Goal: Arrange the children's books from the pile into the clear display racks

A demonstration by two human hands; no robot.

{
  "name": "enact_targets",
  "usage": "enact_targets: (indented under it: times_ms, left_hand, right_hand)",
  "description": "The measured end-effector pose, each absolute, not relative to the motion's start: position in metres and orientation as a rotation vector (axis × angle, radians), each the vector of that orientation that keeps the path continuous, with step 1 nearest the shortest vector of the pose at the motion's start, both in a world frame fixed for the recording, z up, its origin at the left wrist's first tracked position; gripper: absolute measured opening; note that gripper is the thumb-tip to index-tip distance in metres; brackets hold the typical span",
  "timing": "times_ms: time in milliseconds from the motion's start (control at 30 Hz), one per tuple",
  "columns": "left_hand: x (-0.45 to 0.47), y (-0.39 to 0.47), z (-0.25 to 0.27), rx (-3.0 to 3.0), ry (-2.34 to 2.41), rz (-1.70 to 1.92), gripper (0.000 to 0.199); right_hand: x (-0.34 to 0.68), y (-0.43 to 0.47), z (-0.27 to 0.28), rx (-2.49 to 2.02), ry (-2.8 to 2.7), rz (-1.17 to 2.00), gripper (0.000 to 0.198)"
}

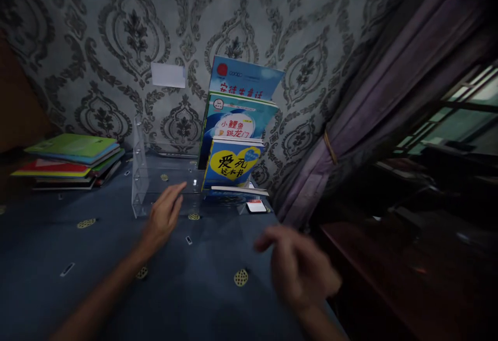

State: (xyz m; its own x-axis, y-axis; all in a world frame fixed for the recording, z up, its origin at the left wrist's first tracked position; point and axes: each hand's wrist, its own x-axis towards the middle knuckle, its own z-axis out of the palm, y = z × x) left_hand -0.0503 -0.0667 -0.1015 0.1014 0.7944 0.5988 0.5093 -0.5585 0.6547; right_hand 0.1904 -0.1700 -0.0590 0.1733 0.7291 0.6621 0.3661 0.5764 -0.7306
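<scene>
My left hand point(165, 211) is at the front of a clear acrylic tiered rack point(139, 167), fingers stretched out and holding nothing. On the rack's right part, picture books stand in steps: a tall blue book point(247, 75) at the back, a teal book point(243, 115) before it, then a blue book with a yellow heart point(233, 165). A further book point(239, 191) shows mostly its top edge in front. My right hand point(298, 266), blurred, hovers near the table's right edge, index finger reaching left and apart from the thumb, with nothing visible in it.
A stack of colourful books point(73, 154) lies on the table's left. A phone with a lit screen point(257, 206) rests by the rack's right end. White paper point(168, 75) is on the patterned wall. A tied purple curtain point(330, 144) hangs at right.
</scene>
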Motion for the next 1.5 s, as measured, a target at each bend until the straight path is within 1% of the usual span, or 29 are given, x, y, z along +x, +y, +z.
enact_targets:
  times_ms: [33,67,133,200,267,367,533,967,1233,1500]
  left_hand:
    - [-0.044,-0.06,-0.098,2.108,1.293,1.467,0.042]
    - [-0.037,-0.054,-0.097,2.119,1.296,1.493,0.043]
    - [-0.023,-0.045,-0.098,2.163,1.292,1.536,0.042]
    - [-0.012,-0.039,-0.103,2.22,1.259,1.582,0.042]
    - [-0.004,-0.034,-0.108,2.266,1.224,1.64,0.042]
    - [0.002,-0.029,-0.114,2.297,1.239,1.706,0.042]
    - [0.003,-0.025,-0.119,2.319,1.341,1.653,0.043]
    - [0.018,-0.02,-0.111,2.256,1.362,1.57,0.049]
    - [0.015,-0.02,-0.107,2.24,1.287,1.558,0.05]
    - [0.017,-0.02,-0.107,2.221,1.278,1.562,0.05]
  right_hand:
    - [0.206,-0.157,-0.047,-1.005,-1.187,0.179,0.024]
    - [0.221,-0.141,-0.038,-1.003,-1.052,0.168,0.026]
    - [0.243,-0.104,-0.032,-1.041,-1.001,0.354,0.034]
    - [0.258,-0.067,-0.038,-1.06,-0.991,0.546,0.048]
    - [0.265,-0.04,-0.051,-1.067,-0.983,0.656,0.056]
    - [0.265,-0.021,-0.068,-1.069,-1.043,0.728,0.062]
    - [0.26,-0.018,-0.072,-1.083,-1.223,0.708,0.066]
    - [0.255,-0.015,-0.066,-1.092,-1.309,0.764,0.072]
    - [0.259,-0.013,-0.071,-1.104,-1.275,0.763,0.073]
    - [0.263,-0.013,-0.074,-1.124,-1.297,0.766,0.07]
